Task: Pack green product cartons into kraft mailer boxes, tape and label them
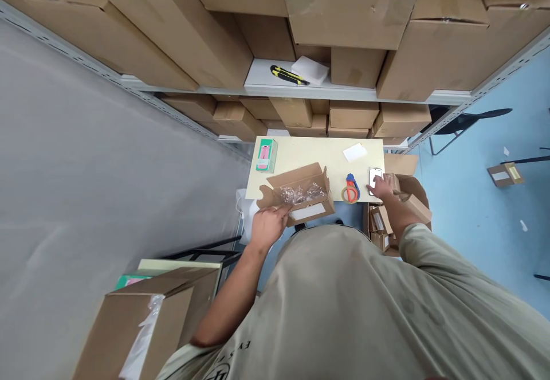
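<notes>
An opened cardboard box [329, 203] with a white label stands at the table's near edge, crumpled clear plastic wrap [296, 194] inside it. My left hand [270, 225] is closed on the box's near left edge, its index finger lying along the rim. At the table's right end lies a phone [375, 173] with a bright screen. My right hand [380, 187] rests over the phone's lower part, fingers out and touching the screen without gripping it. Between box and phone sits a tape dispenser [352, 187] in blue and orange with a roll of tape.
A green and pink box [266, 155] and a white card [354, 152] lie on the pale table [313, 151]. Shelves ahead hold many cardboard boxes, plus a yellow-black box cutter [289, 75]. A carton of small boxes [380, 219] stands right; a large carton [124, 322] is left.
</notes>
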`<action>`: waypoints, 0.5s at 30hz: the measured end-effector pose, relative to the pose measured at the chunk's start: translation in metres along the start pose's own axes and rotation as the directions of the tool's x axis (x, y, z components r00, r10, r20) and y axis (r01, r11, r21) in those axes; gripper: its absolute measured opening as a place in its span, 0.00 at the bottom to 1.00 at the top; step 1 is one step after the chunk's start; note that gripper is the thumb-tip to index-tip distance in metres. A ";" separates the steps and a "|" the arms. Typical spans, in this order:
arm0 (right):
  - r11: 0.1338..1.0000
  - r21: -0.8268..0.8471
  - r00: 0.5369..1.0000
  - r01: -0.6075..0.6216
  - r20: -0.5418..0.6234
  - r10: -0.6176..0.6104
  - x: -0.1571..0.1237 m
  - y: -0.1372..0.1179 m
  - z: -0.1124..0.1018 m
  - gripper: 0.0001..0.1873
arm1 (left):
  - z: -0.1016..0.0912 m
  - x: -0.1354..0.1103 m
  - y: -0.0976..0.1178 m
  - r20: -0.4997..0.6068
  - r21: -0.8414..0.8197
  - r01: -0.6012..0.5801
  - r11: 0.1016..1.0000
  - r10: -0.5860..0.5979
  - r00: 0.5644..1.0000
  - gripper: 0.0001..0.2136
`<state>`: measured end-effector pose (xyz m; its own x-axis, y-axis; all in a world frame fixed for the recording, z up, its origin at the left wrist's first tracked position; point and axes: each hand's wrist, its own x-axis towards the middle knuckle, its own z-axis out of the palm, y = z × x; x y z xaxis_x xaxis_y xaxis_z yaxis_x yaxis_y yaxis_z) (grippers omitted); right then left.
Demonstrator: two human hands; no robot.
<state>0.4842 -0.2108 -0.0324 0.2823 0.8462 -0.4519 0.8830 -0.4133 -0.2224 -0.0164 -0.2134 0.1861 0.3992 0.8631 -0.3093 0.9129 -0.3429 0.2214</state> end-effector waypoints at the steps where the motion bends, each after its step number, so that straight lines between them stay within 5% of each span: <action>1: 1.000 -0.008 1.000 -0.013 0.018 0.013 0.002 -0.001 0.001 0.25 | -0.001 0.002 -0.001 0.004 0.002 0.002 1.000 -0.002 1.000 0.23; 6: 0.997 -0.004 0.996 -0.075 0.040 0.075 0.002 -0.005 0.001 0.23 | -0.016 0.014 -0.012 0.019 -0.001 -0.024 1.000 0.024 1.000 0.23; 9: 0.993 0.073 0.995 -0.090 -0.046 0.093 -0.005 -0.022 -0.005 0.20 | -0.026 0.025 -0.024 0.011 -0.018 -0.052 0.998 0.052 0.999 0.23; 12: 0.951 0.308 0.969 -0.022 -0.227 0.096 -0.016 -0.062 -0.017 0.19 | -0.033 0.042 -0.037 0.013 -0.003 -0.086 0.996 0.086 0.996 0.23; 15: 0.745 0.659 0.944 0.105 -0.301 0.133 -0.035 -0.122 -0.029 0.25 | -0.033 0.064 -0.049 0.011 0.016 -0.143 0.990 0.142 0.990 0.22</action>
<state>0.3775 -0.1800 0.0351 0.4971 0.8451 -0.1967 0.4401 -0.4410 -0.7822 -0.0383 -0.1295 0.1861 0.5261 0.8013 -0.2848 0.8479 -0.4683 0.2486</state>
